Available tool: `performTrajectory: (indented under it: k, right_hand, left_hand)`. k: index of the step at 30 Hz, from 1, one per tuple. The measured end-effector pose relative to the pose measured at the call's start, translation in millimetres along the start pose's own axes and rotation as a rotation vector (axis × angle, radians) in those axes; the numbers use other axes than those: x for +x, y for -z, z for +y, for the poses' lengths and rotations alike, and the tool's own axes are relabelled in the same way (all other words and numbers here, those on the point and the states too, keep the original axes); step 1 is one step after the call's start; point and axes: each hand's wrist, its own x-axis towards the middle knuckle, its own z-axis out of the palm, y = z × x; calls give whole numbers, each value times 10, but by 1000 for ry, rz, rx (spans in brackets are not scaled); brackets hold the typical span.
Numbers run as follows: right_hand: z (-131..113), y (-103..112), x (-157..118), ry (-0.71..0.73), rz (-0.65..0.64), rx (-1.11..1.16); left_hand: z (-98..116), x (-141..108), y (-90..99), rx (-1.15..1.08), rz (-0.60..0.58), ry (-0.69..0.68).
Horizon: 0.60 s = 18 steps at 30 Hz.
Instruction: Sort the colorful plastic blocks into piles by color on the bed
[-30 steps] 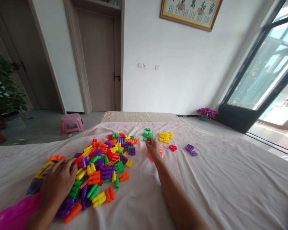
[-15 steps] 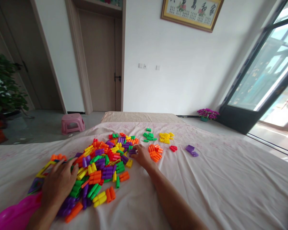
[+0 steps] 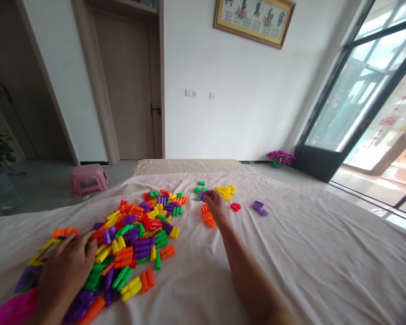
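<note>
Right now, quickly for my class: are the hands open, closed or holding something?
Left hand: open, resting at the block pile.
Right hand: closed, holding a purple block.

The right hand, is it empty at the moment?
No, the right hand pinches a purple block between its fingertips, close to the green blocks.

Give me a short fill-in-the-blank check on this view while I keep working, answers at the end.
1. The left hand lies by the mixed pile, while the right hand holds a ____ block.
2. Just beyond the red blocks, a little left, are several ____ blocks.
3. The small group nearest the camera, right of the pile, is ____.
4. The stool is ____.

Missing words: purple; yellow; orange; pink.
</note>
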Motion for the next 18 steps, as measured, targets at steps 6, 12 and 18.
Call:
performTrajectory:
  k: [6,12,18]
  right_hand:
    - [513,775,69,-124,214,-86]
    - [964,1400,23,-234,463,-260]
    - [1251,1654,15,-330,719,-369]
  left_hand:
    - [-53,-4,-48,-17,-16,-20]
    - [-85,-5,-93,-25,-37,-8]
    - [-75,-4,-74,-54,-13,-16]
